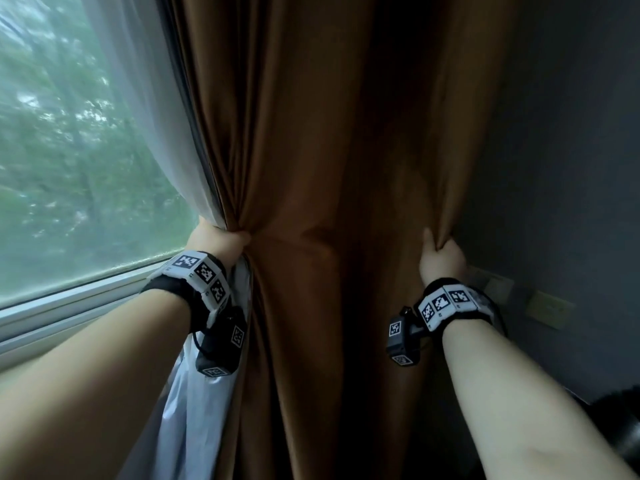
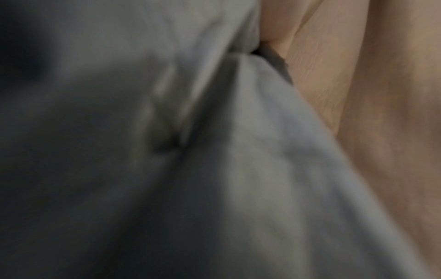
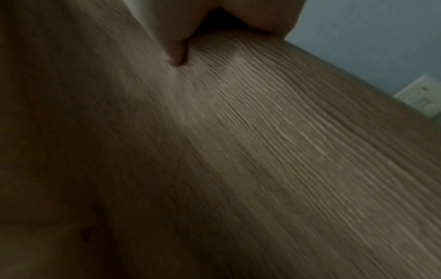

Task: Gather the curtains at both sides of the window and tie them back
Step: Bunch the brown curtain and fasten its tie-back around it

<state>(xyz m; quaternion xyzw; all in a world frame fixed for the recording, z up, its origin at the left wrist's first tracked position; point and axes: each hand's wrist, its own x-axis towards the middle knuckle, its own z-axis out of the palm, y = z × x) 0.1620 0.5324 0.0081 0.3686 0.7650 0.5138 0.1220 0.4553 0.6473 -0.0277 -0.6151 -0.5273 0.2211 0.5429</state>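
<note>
A brown curtain [image 1: 311,168] hangs in deep folds to the right of the window, with a white sheer curtain [image 1: 149,109] along its left edge. My left hand [image 1: 221,242] grips the brown curtain's left edge together with the sheer, bunched at sill height. My right hand [image 1: 441,254] pinches the brown curtain's right edge by the wall. The left wrist view is filled by pale grey sheer fabric [image 2: 238,169] beside my palm [image 2: 358,94]. In the right wrist view my right hand [image 3: 186,34] holds the brown curtain [image 3: 238,151]. No tie-back is in view.
The window [image 1: 69,150] and its white sill [image 1: 69,306] lie to the left. A dark grey wall [image 1: 571,168] stands right, with wall plates [image 1: 550,308] close behind my right wrist. A dark object [image 1: 620,424] sits low at the right edge.
</note>
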